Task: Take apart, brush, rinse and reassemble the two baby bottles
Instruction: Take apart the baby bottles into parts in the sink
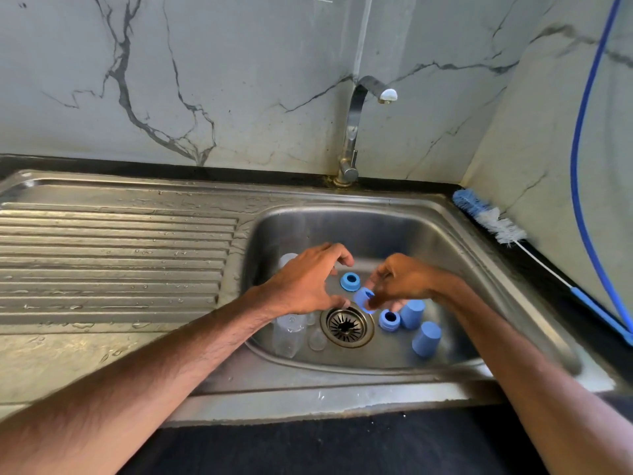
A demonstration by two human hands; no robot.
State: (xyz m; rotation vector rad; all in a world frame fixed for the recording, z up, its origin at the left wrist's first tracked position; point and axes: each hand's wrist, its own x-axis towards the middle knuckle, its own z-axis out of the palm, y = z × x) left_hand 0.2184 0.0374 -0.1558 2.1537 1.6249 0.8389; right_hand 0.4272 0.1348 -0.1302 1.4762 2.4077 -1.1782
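Now, from the head camera, both hands are down in the steel sink [394,231], where the bottles lie in parts around the drain [346,325]. The right hand [402,281] pinches a blurred blue piece [362,298] between thumb and fingertips, at 1 o'clock of the drain. The left hand [308,282] hovers at 11 o'clock of the drain, its fingers spread and loosely bent, gripping nothing. One blue ring [350,281] sits at 12 o'clock, between the two hands. A second blue ring [389,320] lies at 3 o'clock, just beside the drain. A blue cap [412,313] stands right next to that ring, and another blue cap [426,338] is tilted at 4 o'clock. A clear bottle [289,334] lies at 9 o'clock below the left wrist, with two clear teats [317,339] between it and the drain. A second clear bottle [286,260] shows partly behind the left hand at 10 o'clock. Beyond the basin, the tap [356,132] stands at 12 o'clock. A bottle brush [489,221] lies on the surface at 2 o'clock, along the wall. The wet, ribbed draining board [113,255] stretches away at 9 o'clock.
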